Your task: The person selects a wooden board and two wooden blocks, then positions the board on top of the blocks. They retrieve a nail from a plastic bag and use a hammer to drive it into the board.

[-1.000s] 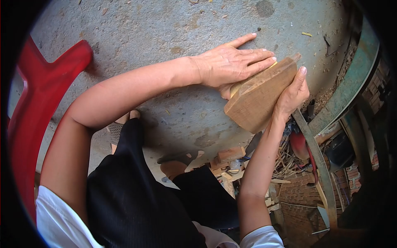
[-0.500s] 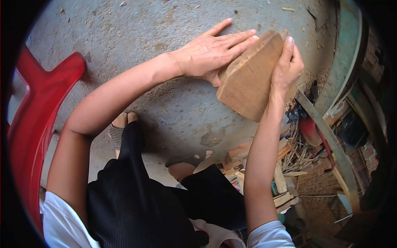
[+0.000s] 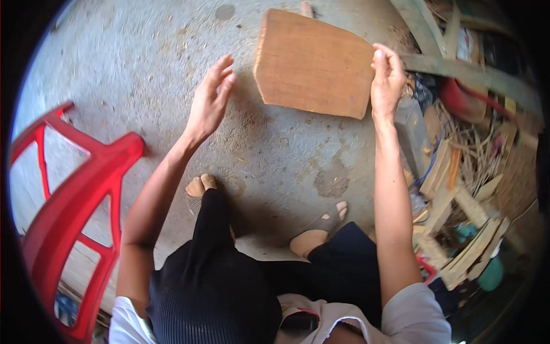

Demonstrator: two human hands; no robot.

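A flat wooden board (image 3: 314,64) is held at its edge by the right hand (image 3: 388,86), thumb and fingers bent at its corner, above a speckled concrete floor (image 3: 275,149). The left hand (image 3: 211,103), open and partly curled, hovers apart from the board's opposite edge, a red plastic chair (image 3: 86,172) below and outward of it.

The wooden board (image 3: 315,66) is brown, the plastic chair (image 3: 74,189) glossy red.
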